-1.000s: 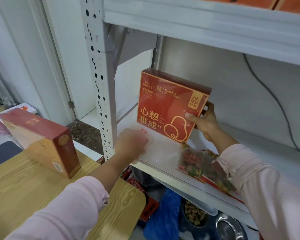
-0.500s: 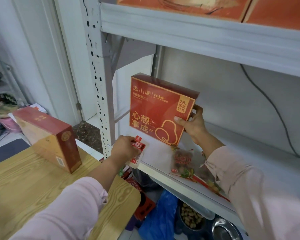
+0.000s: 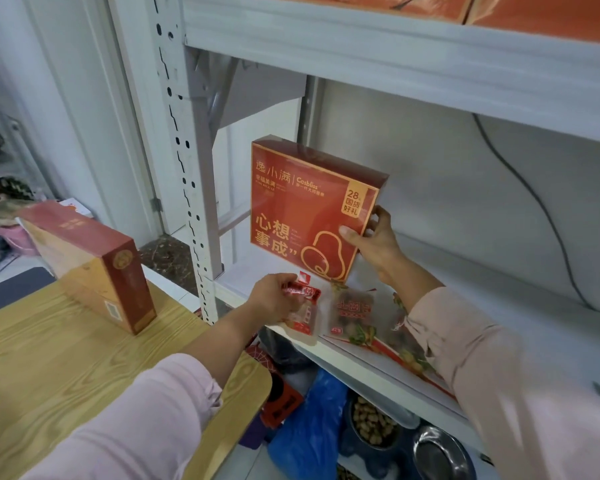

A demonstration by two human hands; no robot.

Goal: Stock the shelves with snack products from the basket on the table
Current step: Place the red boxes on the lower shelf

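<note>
The right hand [image 3: 374,244] grips the lower right corner of a large red box [image 3: 309,209], thumb pressed flat on the printed front and fingers curled round behind it. The box is held upright and slightly tilted above the left end of the middle shelf [image 3: 499,306], front facing out. Whether its bottom edge touches the shelf board cannot be told. The left hand [image 3: 274,301] is curled round the top of a small red-and-clear snack packet [image 3: 303,308], pinching it at the shelf's front edge, near the left corner. The packet's lower end hangs just over that edge. Just to the right of the packet, a flat clear snack bag [image 3: 352,317] with red lettering lies on the shelf along the front edge, below the box, its right part hidden under the right forearm in its pale pink sleeve. The perforated metal post [image 3: 187,168] stands at the shelf's left front corner, and the upper shelf [image 3: 395,53] above carries orange boxes [image 3: 534,8]. A dark cable [image 3: 534,202] runs down the wall behind the shelf. To the left, a wooden table [image 3: 49,358] holds a red-and-gold carton [image 3: 94,265] near its far edge. Under the shelf sit a blue bag [image 3: 312,427], a bowl of brown pellets [image 3: 371,424] and a metal bowl [image 3: 437,452].
</note>
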